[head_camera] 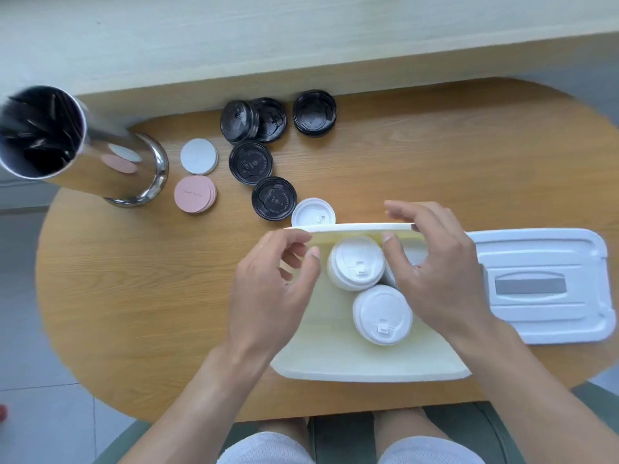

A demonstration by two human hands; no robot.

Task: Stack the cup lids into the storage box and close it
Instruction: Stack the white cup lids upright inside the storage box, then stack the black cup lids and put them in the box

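The cream storage box point(335, 360) stands open at the table's near edge. Inside it are two stacks of white cup lids, one toward the far wall point(356, 262) and one nearer me point(382, 314). My left hand point(271, 289) curls its forefinger and thumb at the far-left corner of the box rim. My right hand point(435, 262) grips the far rim, fingers outside and thumb inside. One white lid point(311, 212) lies just beyond the box. Several black lids point(251, 162) lie further back. The white box lid point(539, 286) lies flat to the right.
A tall steel canister point(83, 145) holding dark sticks stands at the left. White coasters point(199, 157) and pink coasters point(195, 194) lie beside it. A pale wooden ledge point(301, 45) runs behind the oval table point(134, 279). My knees are below the near edge.
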